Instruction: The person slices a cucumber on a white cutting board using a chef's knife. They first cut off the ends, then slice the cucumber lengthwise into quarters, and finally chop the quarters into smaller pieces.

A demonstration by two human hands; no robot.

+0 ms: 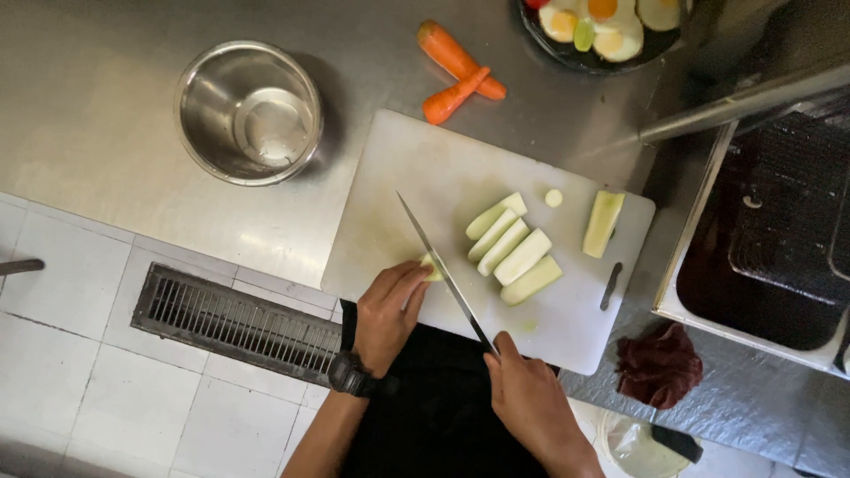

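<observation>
My left hand [390,310] presses a small pale-green vegetable piece [431,265] against the white cutting board [398,204], fingers curled over it. My right hand [527,398] grips the handle of a long knife [438,265], whose blade lies right beside the left fingers, tip pointing away from me. To the right of the blade lie several peeled vegetable spears [512,250] side by side, a small round end slice [553,197] and one more long wedge [603,223] near the board's right edge.
An empty steel bowl [250,112] stands on the steel counter at left. Two carrots [456,71] lie beyond the board; a dark plate of food [602,35] at the top. A sink [770,239] is at right, a dark red cloth [658,365] below it. A floor drain grate [235,323] below.
</observation>
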